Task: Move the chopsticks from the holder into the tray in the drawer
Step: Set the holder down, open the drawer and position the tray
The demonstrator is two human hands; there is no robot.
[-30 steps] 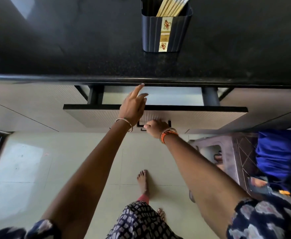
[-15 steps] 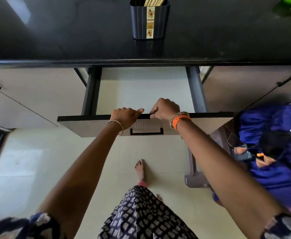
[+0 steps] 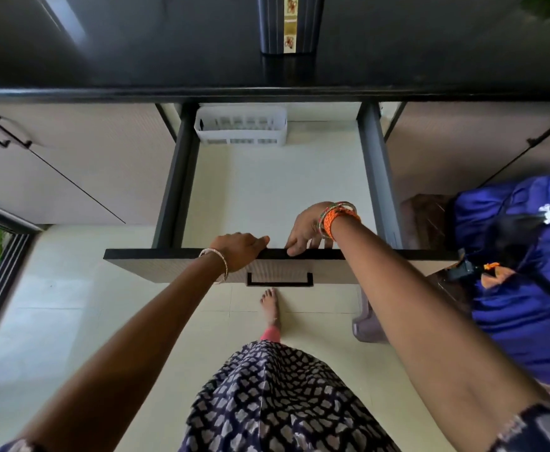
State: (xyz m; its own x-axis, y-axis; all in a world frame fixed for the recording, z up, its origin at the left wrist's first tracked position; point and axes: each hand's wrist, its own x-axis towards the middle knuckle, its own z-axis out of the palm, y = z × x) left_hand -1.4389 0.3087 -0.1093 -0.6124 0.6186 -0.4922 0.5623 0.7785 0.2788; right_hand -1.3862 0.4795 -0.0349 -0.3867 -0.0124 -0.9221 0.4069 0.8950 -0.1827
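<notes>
While drawer [image 3: 276, 197] stood open, left hand [image 3: 239, 247] and right hand [image 3: 309, 228] curled over front edge, gripping it; white tray [image 3: 241, 127] at back-left inside; holder [image 3: 291, 24] on countertop [image 3: 136, 44] above, chopsticks out of frame.

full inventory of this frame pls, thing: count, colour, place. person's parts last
holder: 1, dark ribbed with a patterned strip, on the countertop, top cropped by the frame
countertop: 1, black, above the drawer
drawer: 1, pale inside, dark sides, pulled open
tray: 1, white slotted, back left of the drawer
drawer handle: 1, black, on the drawer front
blue bundle: 1, right of the drawer, on a brown stool
left hand: 1, grips the drawer front's top edge, thin bangle
right hand: 1, fingers curled over the same edge, orange bangles
foot: 1, bare, on the floor
</notes>
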